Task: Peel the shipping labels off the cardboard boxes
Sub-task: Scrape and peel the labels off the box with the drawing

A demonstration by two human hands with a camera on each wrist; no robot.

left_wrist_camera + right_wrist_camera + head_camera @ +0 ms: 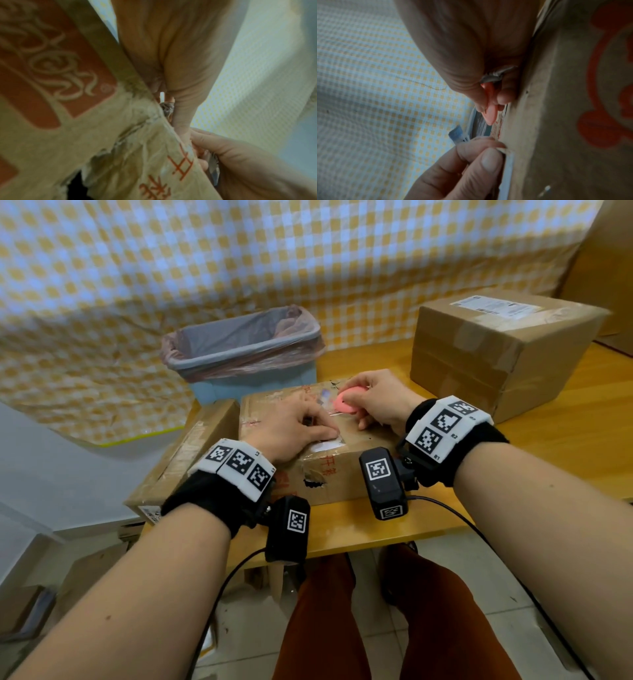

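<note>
Wooden surface [394, 529] bearing three cardboard boxes and a blue bin [246, 354] lined with a pinkish bag; the bin's contents cannot be made out. The near box [329, 467], torn at its front, lies under both hands. Left hand [291, 429] curls on the box top, fingertips pinching the torn label remnant [325, 444]. Right hand [380, 400] grasps a pink scraper [349, 402], its tip at the label's lifted edge. A large box [496, 350] at far right carries an intact label [496, 307]. A third box [185, 453], at left, is partly cut off by the left wrist.
</note>
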